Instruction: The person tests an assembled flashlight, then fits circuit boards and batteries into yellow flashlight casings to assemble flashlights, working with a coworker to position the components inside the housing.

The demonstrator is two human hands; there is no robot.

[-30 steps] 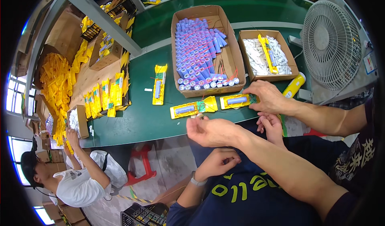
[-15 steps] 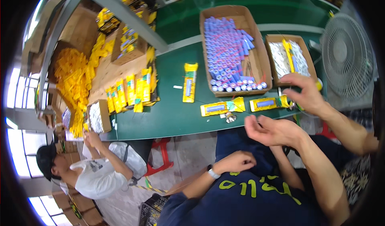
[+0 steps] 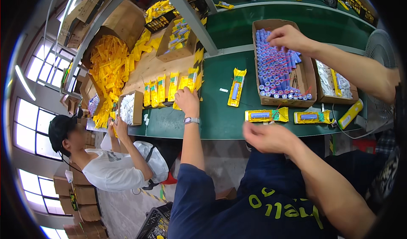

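Note:
My right hand (image 3: 289,39) reaches in from the right over an open cardboard box (image 3: 313,86) of battery cells (image 3: 273,76). Its fingers are curved and apart, with nothing visible in them. The cells are purple-blue cylinders, packed upright, some with red wires. My left hand (image 3: 271,138) hovers at the table's front edge, loosely curled, apparently holding nothing. Just beyond it lies a yellow holder (image 3: 277,115) with a purple-blue cell and a green part. A second yellow holder (image 3: 325,117) lies to its right, and a third (image 3: 239,79) stands lengthwise left of the box.
A box (image 3: 339,98) of white pieces and a yellow cylinder (image 3: 352,113) stand right, near a fan (image 3: 379,54). A navy-shirted co-worker's hand (image 3: 186,100) touches a row of yellow holders (image 3: 159,90). Another person (image 3: 110,162) works at left beside a heap of yellow pieces (image 3: 110,65).
The view has swung left. My right hand has moved from the table's front right to over the cell box. The navy-shirted co-worker's watch-wearing arm has reached to the yellow holders.

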